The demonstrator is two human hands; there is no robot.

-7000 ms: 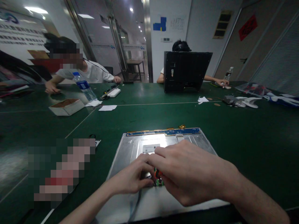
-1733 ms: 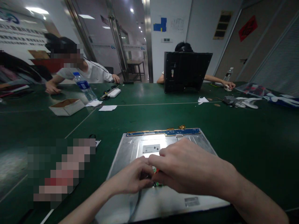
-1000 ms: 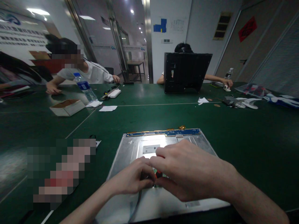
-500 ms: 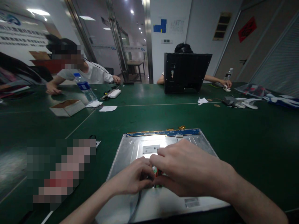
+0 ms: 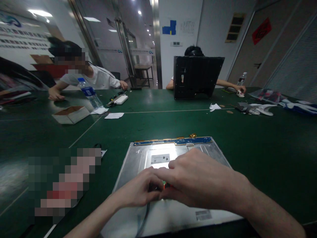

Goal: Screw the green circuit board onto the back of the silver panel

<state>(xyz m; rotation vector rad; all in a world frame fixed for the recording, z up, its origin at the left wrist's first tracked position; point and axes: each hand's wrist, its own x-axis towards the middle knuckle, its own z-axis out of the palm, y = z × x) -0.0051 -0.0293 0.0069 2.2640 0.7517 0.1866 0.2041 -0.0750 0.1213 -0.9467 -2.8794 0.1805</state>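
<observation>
A silver display panel [image 5: 123, 175] lies flat on the green table, with a blue circuit strip [image 5: 158, 142] along its far edge. Over the panel's middle, my left hand [image 5: 142, 187] has its fingers closed round a small part, mostly hidden. My right hand [image 5: 195, 178] meets it from the right, fingers bent and pinched at the same spot. Between the fingertips a little green and red piece [image 5: 164, 185] shows. A dark cable [image 5: 145, 218] runs from under my left hand toward the panel's near edge.
Across the green table [image 5: 148, 124] sit two people, one behind a black monitor-like case [image 5: 198, 77]. An open box [image 5: 71, 115] and a water bottle [image 5: 90, 94] stand at left. White paper scraps [image 5: 114, 115] and gloves [image 5: 262, 109] lie farther back.
My right fingers have shifted slightly left, over my left fingertips, and cover more of the green and red piece. My left hand stays nearly still.
</observation>
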